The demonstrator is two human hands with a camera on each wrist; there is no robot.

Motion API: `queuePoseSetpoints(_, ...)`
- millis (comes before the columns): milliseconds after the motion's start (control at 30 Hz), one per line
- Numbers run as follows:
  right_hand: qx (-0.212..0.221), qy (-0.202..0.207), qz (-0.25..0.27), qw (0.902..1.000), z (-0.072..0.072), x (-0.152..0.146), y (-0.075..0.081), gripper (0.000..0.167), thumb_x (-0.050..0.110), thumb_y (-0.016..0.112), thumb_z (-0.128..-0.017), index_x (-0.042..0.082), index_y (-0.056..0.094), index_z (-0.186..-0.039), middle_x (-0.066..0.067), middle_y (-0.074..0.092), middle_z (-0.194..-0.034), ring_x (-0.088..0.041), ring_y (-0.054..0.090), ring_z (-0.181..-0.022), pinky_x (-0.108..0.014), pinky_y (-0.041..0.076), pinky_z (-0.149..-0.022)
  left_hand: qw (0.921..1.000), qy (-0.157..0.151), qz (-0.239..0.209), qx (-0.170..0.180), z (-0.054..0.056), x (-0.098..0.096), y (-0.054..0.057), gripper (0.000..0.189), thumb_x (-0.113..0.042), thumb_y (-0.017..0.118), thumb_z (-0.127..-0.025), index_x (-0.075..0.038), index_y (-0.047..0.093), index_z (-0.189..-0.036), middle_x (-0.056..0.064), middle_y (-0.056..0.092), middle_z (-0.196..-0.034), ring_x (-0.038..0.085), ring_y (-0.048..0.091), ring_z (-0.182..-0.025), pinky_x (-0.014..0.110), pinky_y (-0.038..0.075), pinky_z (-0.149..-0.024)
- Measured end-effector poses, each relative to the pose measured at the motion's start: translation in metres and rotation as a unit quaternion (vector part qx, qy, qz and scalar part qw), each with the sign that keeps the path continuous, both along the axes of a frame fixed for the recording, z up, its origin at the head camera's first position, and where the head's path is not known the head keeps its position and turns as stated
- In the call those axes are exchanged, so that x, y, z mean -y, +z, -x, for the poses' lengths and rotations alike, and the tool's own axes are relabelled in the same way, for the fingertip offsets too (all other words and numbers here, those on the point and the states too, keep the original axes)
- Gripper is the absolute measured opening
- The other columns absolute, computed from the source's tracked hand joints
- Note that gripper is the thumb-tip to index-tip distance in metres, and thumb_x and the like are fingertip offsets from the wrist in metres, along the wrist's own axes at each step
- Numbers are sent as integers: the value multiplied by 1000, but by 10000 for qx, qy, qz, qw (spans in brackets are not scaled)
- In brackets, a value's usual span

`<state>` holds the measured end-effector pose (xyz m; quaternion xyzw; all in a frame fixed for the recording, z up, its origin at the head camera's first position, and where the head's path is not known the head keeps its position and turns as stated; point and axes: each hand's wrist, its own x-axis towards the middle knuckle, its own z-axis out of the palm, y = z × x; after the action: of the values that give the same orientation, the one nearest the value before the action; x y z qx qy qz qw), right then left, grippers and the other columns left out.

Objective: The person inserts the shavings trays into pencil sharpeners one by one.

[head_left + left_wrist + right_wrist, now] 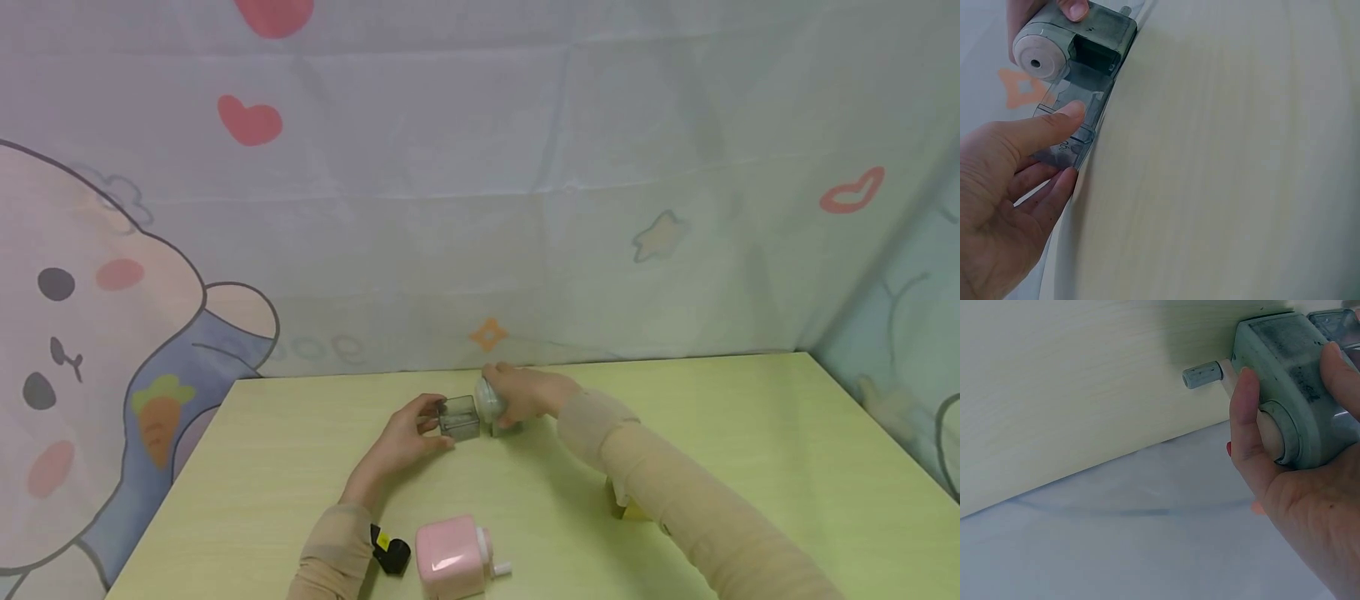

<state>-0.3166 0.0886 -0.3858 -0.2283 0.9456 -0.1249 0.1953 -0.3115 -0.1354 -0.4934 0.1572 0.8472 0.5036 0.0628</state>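
A grey-green crank pencil sharpener point(491, 407) lies near the far edge of the table. My right hand point(528, 392) grips its body, with thumb and finger on opposite sides in the right wrist view. There the crank handle point(1204, 375) sticks out past the fingers. The clear shavings drawer point(1092, 87) stands out from the sharpener toward the left. My left hand point(405, 437) holds the drawer's outer end, thumb on one face and fingers underneath. A dark opening point(1096, 53) shows in the sharpener body beside the drawer.
A pink crank sharpener point(450, 557) stands at the near edge. Left of it lies a small black object point(392, 554) with a yellow label. A yellow object point(636, 512) is partly hidden by the right forearm. A patterned cloth point(450, 208) hangs behind the table.
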Motion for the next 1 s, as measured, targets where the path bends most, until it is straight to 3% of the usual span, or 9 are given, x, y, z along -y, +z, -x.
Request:
queuePoseSetpoints(233, -56, 63, -12, 10000, -1, 3, 2, 67, 17, 74, -84, 10, 35, -138, -13, 48, -131, -28, 57, -107, -38, 54, -85, 10000, -36, -17, -44, 1, 0, 0, 68, -7, 79, -77, -5, 47, -137, 18, 53, -135, 37, 55, -124, 41, 47, -104)
queuePoseSetpoints(433, 11, 41, -27, 10000, -2, 5, 3, 67, 19, 73, -84, 11, 34, -138, -13, 46, -135, -30, 58, -108, -39, 55, -81, 9998, -159, -52, -71, 1, -2, -1, 67, -8, 78, -78, -6, 46, -137, 18, 52, -137, 36, 53, -126, 40, 47, -105)
queuePoseSetpoints(600, -22, 95, -46, 9999, -2, 5, 2, 68, 20, 74, -84, 11, 34, -139, -13, 46, -136, -31, 56, -114, -44, 52, -92, 9995, -246, -146, -141, -1, -5, 1, 67, -5, 78, -78, -2, 46, -137, 21, 52, -137, 39, 52, -126, 44, 46, -105)
queuePoseSetpoints(1000, -67, 127, -75, 9999, -2, 8, 2, 65, 20, 74, -84, 12, 36, -135, -12, 47, -133, -31, 56, -115, -45, 50, -97, 9997, -187, -28, -141, 1, -4, 0, 67, -9, 79, -77, -5, 47, -136, 19, 54, -133, 39, 56, -122, 42, 48, -103)
